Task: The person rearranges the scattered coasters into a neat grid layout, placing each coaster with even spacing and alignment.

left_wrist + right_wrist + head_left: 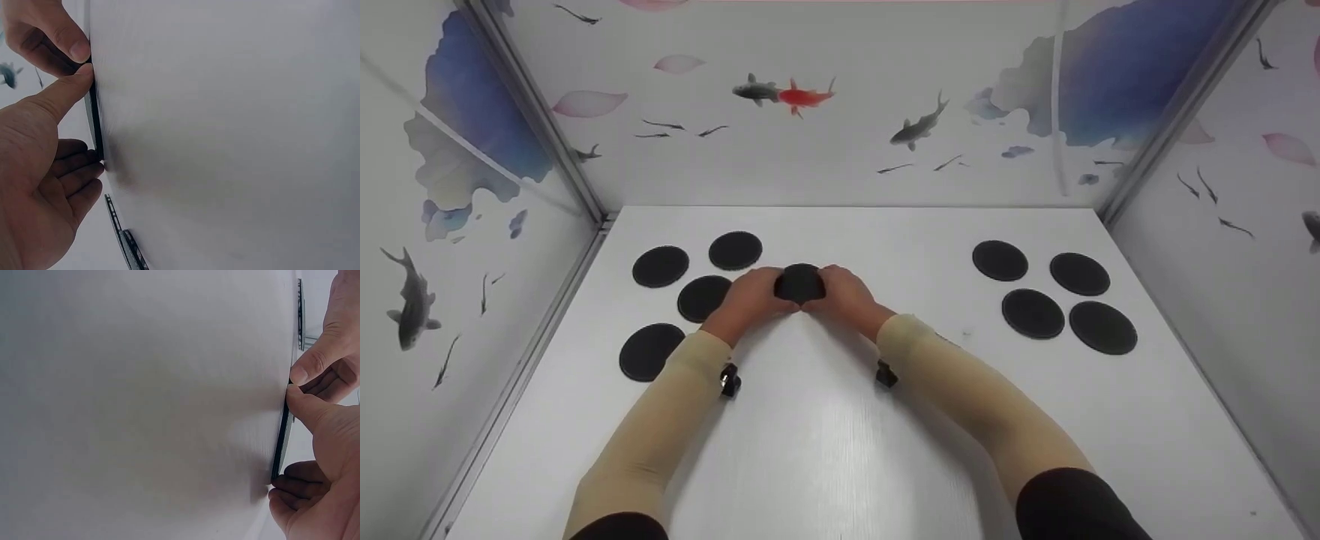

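Observation:
A black round disc [800,283] is at the middle of the white table, between both hands. The left hand [754,295] grips its left side, the thumb at the near edge and the fingers round the far side. On the opposite side the right hand [847,295] grips it in the same way, and the two thumbs meet at the near rim. The wrist views show the disc edge-on as a thin dark strip [94,126], low against the table surface; whether it touches the table I cannot tell. Just left of the left hand lies another disc [703,298], partly covered by that hand.
More black discs lie flat at the left, among them a far disc [735,250], an outer disc [660,266] and a near disc [651,352] partly behind the left forearm. Several others, including a right disc [1033,313], form a group at the right. Printed panels [840,172] enclose the table.

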{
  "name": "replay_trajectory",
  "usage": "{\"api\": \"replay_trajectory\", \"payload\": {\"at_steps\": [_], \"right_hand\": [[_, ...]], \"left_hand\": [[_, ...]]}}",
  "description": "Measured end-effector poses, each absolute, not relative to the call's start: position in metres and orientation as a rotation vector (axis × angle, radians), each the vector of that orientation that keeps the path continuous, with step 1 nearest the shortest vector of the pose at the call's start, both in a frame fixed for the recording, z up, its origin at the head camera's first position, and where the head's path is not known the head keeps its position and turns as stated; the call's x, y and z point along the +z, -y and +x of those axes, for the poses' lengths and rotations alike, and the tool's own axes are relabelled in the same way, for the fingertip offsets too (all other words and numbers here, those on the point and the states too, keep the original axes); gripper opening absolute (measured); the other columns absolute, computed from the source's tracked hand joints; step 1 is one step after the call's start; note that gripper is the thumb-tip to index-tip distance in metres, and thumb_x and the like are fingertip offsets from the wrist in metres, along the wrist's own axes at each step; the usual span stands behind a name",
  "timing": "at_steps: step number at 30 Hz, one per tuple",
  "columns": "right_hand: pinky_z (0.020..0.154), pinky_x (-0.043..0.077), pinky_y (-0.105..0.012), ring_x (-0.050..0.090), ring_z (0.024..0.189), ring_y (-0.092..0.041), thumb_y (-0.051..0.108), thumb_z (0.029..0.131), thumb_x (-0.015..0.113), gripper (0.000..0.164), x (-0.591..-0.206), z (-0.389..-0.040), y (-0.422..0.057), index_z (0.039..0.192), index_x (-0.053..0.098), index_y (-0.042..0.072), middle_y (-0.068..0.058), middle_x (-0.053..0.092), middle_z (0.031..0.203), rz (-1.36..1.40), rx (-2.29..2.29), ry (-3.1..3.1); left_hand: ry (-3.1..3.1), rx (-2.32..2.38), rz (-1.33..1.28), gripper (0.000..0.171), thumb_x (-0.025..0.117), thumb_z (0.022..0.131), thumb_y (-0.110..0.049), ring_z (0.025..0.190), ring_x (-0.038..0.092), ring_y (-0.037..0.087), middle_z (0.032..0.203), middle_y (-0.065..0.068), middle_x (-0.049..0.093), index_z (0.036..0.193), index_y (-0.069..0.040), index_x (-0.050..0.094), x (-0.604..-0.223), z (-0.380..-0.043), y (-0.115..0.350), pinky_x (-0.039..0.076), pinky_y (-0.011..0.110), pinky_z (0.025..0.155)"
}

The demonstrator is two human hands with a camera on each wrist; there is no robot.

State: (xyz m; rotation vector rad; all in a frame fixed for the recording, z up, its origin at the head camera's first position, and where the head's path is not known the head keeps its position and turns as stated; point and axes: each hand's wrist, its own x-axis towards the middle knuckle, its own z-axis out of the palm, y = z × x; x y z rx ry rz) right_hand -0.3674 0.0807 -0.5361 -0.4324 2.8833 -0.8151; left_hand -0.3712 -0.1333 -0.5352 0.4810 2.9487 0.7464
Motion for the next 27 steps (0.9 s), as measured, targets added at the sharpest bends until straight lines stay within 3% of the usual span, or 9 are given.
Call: {"api": "replay_trajectory", "payload": {"at_steps": [7,23,27], "right_hand": [[0.116,0.049,-0.043,0.065,0.132,-0.029,0.037,0.096,0.089,0.058,-0.5385,-0.3666,-0.0834,0.141,0.07,0.005,-0.013,0.07,0.137,-0.5,-0.815,-2.905],[0.119,0.047,-0.042,0.062,0.135,-0.03,0.038,0.095,0.09,0.064,-0.5436,-0.369,-0.0839,0.146,0.068,0.005,-0.014,0.068,0.14,-0.507,-0.785,-2.906],[0.121,0.045,-0.041,0.058,0.14,-0.031,0.04,0.095,0.091,0.076,-0.543,-0.3685,-0.0863,0.152,0.06,0.0,-0.017,0.063,0.147,-0.502,-0.793,-2.907]], "left_hand": [[-2.959,0.768,0.495,0.057,0.092,0.091,-0.032,0.126,0.069,0.038,0.133,0.016,0.075,0.138,-0.006,0.073,-0.531,-0.3676,0.1316,0.052,0.053,0.112],[-2.922,0.776,0.449,0.065,0.093,0.091,-0.032,0.131,0.066,0.037,0.139,0.016,0.072,0.144,-0.006,0.069,-0.5363,-0.3696,0.1313,0.049,0.053,0.116],[-2.901,0.785,0.457,0.074,0.094,0.089,-0.036,0.133,0.064,0.035,0.143,0.016,0.068,0.149,-0.005,0.063,-0.5372,-0.3715,0.1344,0.048,0.052,0.118]]}}
